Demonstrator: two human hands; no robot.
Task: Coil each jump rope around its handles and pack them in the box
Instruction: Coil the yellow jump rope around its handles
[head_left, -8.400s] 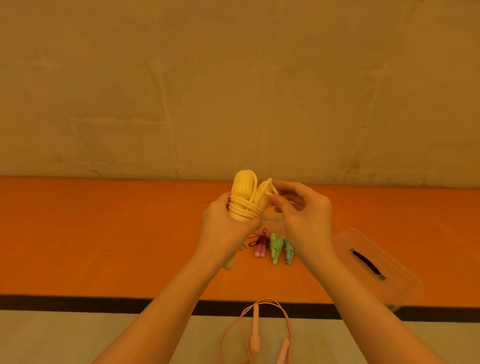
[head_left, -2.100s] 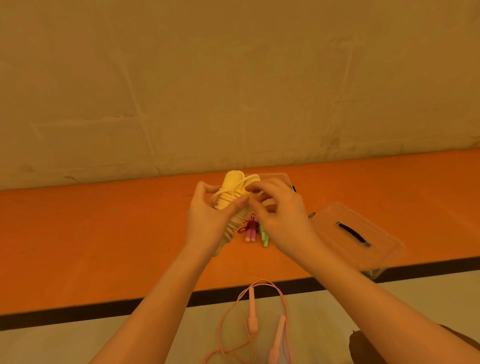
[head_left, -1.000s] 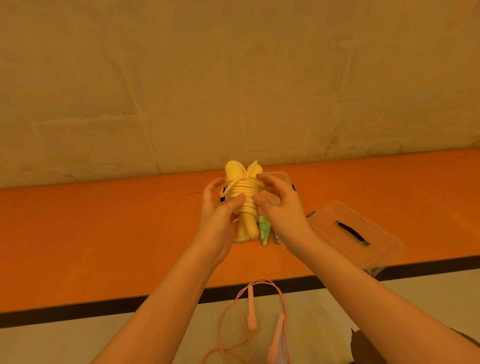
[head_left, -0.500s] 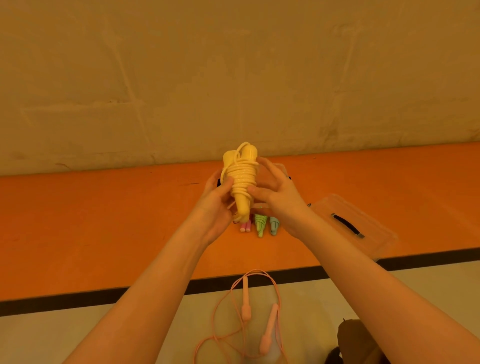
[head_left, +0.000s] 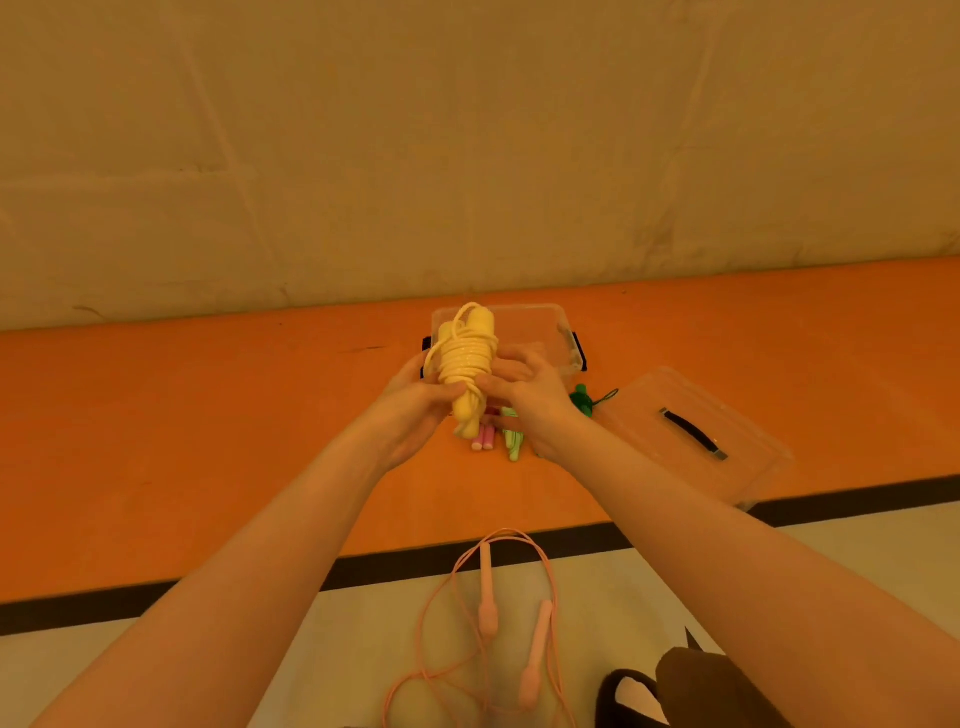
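Holding: we grip the yellow jump rope (head_left: 466, 370) between both hands, raised above the orange floor (head_left: 156, 441), in front of the box.
Yellow jump rope: its cord is wound in tight turns around the two handles, which stand nearly upright side by side; one loose loop arcs over the handle tops.
Left hand (head_left: 415, 405): our fingers curl round the bundle from its left side, the thumb pressing on the lower turns.
Right hand (head_left: 530, 395): our fingers and thumb pinch the bundle from its right side.
Box (head_left: 540, 332): clear plastic, open, with black side latches; it sits on the orange floor near the wall (head_left: 467, 156), just behind the raised bundle.
Lid (head_left: 691, 436): clear, with a dark handle strip, lying flat on the orange floor to the right of the box, its near corner reaching the black line (head_left: 857, 499).
Coiled ropes: a pink bundle (head_left: 483, 439) and a light green bundle (head_left: 513, 441) lie side by side below our hands; a dark green bundle (head_left: 584, 402) lies between the box and the lid.
Pink jump rope (head_left: 488, 608): uncoiled, on the pale floor (head_left: 649, 571) nearest us, its cord looping across the black line, both handles pointing toward us.
Dark object (head_left: 691, 691): at the lower right edge; we cannot tell what it is.
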